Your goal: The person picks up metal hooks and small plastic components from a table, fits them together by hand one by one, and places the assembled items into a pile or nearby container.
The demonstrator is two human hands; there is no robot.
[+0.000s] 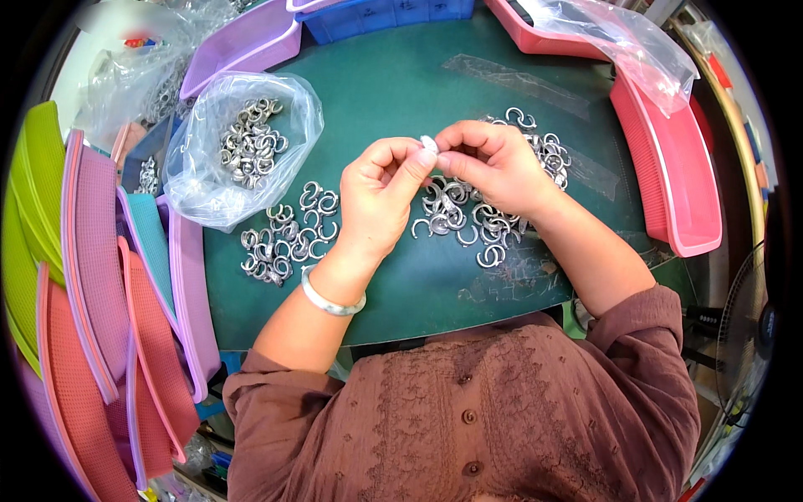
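My left hand [375, 192] and my right hand [504, 170] meet above the middle of the green tabletop. Both are closed in a pinch on a small silvery metal piece [429, 144]; fingers cover most of it, so its full shape is hidden. Below and behind my right hand spreads a pile of silver C-shaped metal rings [446, 209]. A second heap of similar rings [284, 240] lies to the left of my left wrist, which wears a pale bangle [333, 302]. Farther left, an open clear plastic bag [194, 180] holds more of these rings [251, 149].
Pink trays [669, 167] line the right edge, with a clear plastic sheet [623, 42] over one. A purple tray [247, 46] and a blue basket [389, 18] stand at the far edge. Stacked coloured trays [96, 268] crowd the left. A fan [740, 335] stands at right.
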